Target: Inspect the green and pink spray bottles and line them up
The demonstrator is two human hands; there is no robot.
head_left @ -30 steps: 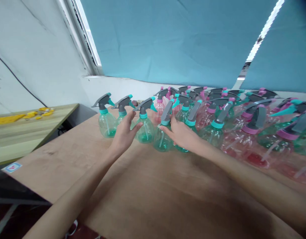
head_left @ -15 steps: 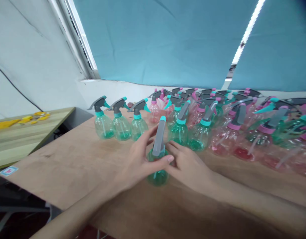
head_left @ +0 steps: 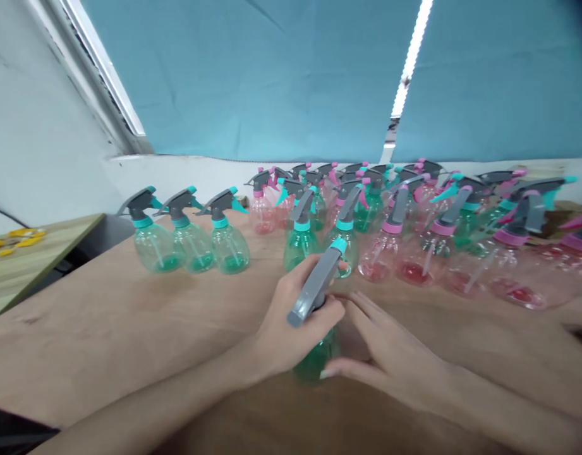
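A green spray bottle (head_left: 314, 287) with a grey trigger head and turquoise nozzle stands upright before me, its nozzle pointing away and to the right. My left hand (head_left: 281, 325) is closed round its neck just under the grey head. On the right side of the bottle's body, my right hand (head_left: 397, 357) is cupped, thumb low at the front and fingers toward the back. Part of the bottle is hidden by both hands. Just beyond are two more spray bottles with turquoise collars, a green one (head_left: 300, 243) and a clearer one (head_left: 350, 243).
Three green spray bottles (head_left: 229, 249) stand in a row at left on the wooden table (head_left: 177, 322). Several pink and green bottles (head_left: 418, 265) crowd the right side. A side table (head_left: 58, 246) holds yellow pieces (head_left: 25, 237). A blue curtain (head_left: 272, 82) hangs behind.
The view has swung right. The held bottle's head has turned, its nozzle now angled right. My left hand has closed round the neck, and my right hand has moved lower on the body.
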